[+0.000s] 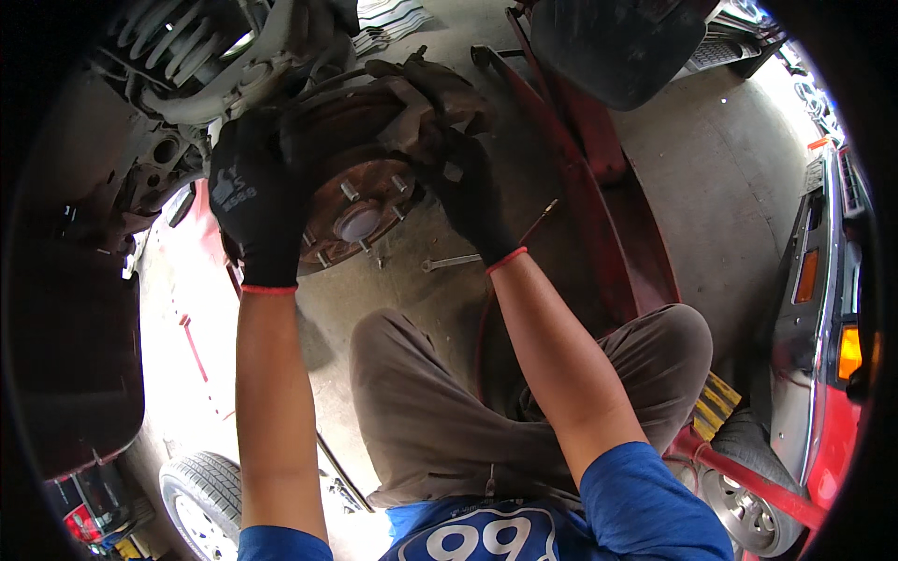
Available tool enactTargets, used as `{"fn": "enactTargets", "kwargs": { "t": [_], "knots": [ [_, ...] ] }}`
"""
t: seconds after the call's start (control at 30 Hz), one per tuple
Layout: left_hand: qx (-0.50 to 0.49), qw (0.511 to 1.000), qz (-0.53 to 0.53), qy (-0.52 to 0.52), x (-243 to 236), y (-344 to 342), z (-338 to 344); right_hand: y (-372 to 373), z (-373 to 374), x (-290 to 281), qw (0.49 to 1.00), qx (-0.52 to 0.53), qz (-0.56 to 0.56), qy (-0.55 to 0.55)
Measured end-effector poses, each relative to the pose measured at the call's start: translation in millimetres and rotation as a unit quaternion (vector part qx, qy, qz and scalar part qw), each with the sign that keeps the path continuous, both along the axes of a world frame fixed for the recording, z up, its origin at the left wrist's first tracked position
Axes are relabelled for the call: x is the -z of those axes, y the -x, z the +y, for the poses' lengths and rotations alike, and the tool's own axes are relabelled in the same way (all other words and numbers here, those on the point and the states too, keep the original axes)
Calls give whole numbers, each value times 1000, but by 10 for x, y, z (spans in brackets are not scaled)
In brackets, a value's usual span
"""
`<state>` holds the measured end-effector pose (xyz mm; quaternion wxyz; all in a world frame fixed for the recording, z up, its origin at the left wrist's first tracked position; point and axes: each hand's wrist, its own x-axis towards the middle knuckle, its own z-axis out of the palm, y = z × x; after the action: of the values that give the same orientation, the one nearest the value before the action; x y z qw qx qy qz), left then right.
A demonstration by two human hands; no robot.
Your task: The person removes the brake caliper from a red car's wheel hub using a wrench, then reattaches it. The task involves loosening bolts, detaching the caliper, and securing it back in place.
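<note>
In front of me is a rusty wheel hub [360, 201] with several bare studs standing out around its pale round centre. Above it sits a dark brake caliper [412, 112], reaching over toward the right. My right hand [468, 192], in a black glove with a red cuff, has its fingers curled against the caliper's lower right side. My left hand [257, 201], gloved the same way, reaches up along the hub's left side. Its fingers are lost in shadow behind the brake parts, so their grip does not show.
A coil spring [178, 47] and suspension arms hang at upper left. The red floor jack [599, 178] stretches along the right of the hub. On the concrete lies a wrench [451, 263]. Wheels [201, 505] rest near lower left and lower right, and a red vehicle [832, 439] stands at right.
</note>
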<state>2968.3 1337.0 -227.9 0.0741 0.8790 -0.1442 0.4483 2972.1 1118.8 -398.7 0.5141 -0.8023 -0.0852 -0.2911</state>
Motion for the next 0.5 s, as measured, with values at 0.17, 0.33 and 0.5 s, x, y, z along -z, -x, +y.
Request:
{"fn": "enactTargets", "kwargs": {
  "t": [0.17,0.33,0.5],
  "knots": [
    [-10,1000,-4,21,13,-13,7,-32,50,-80,997,-42,12,-58],
    [-10,999,8,35,12,-10,12,38,30,-140,989,-98,11,-106],
    [-33,999,18,31,12,-4,-7,11,-16,-200,996,-3,14,93]
  ]
}}
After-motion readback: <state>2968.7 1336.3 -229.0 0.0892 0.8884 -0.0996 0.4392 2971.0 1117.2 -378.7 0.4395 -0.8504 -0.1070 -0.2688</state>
